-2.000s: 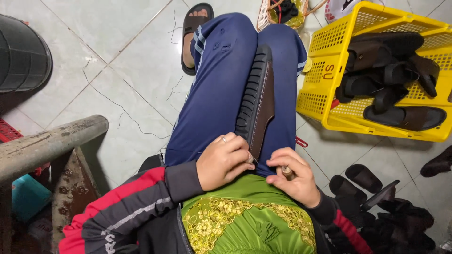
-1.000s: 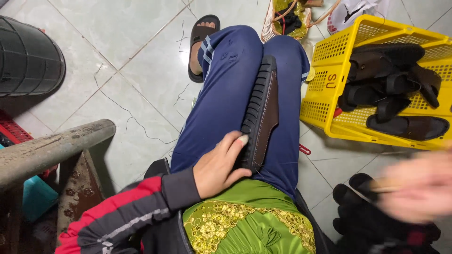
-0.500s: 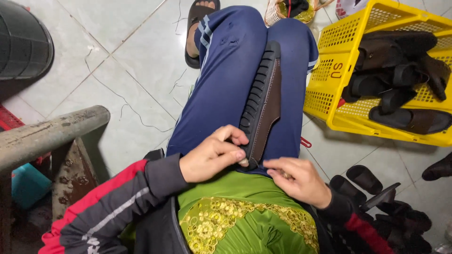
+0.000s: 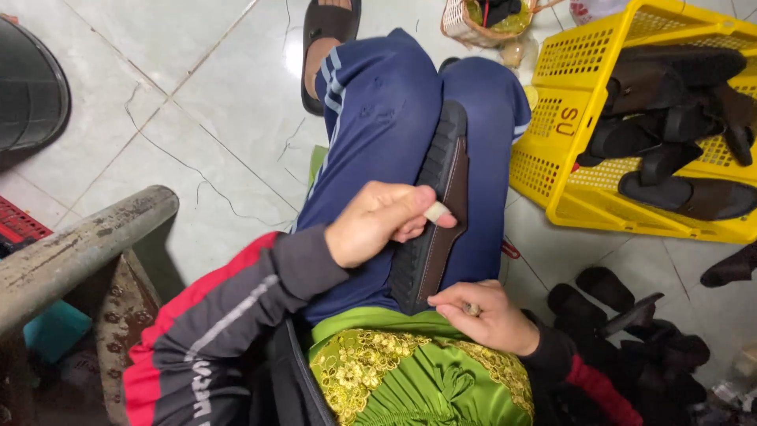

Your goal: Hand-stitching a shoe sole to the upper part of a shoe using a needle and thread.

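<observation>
Long dark brown rubber-soled shoe piece: we rest it along our lap, long axis running away from us; left hand curled on its midsection, nearer; right hand pinching its near end

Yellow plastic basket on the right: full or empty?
Partly full. The yellow plastic basket stands upright on the tiled floor, holding several dark brown sandals piled loosely; its mesh wall shows above them.

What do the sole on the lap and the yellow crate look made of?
The sole looks like moulded black rubber or foam, matte, with a ribbed tread and a brown leather-like edge layer. The crate looks like rigid plastic, slightly glossy, with moulded lattice walls.
</observation>
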